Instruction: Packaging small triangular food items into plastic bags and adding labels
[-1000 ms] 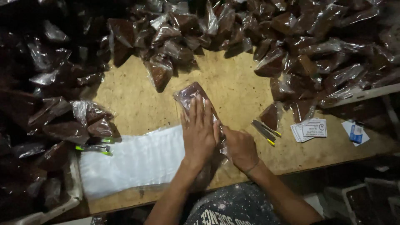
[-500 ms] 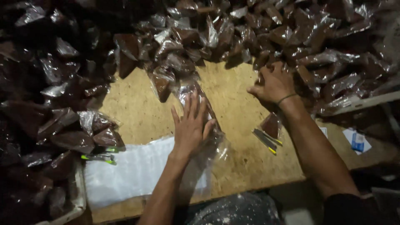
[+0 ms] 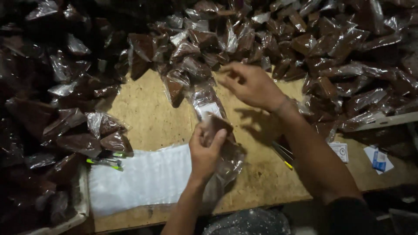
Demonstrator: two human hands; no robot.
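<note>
Overhead, the left hand (image 3: 204, 148) pinches a crinkly clear bag (image 3: 215, 130) of brown powder on the rough wooden table (image 3: 143, 117), its long axis running away toward the heap of glossy packets (image 3: 270, 39). Fingers loosely spread, holding nothing, the right hand (image 3: 250, 85) hovers just beyond the bag's far end.

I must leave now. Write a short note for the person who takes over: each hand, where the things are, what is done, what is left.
Left hand: fingers pinch the clear bag holding brown packets, on the wooden table.
Right hand: open, empty, reaching over the heap of brown packets.
Stack of white bags lies left of the bag.
Done: some packets are in the bag.
Left: bag looks unsealed; many packets loose.
</note>
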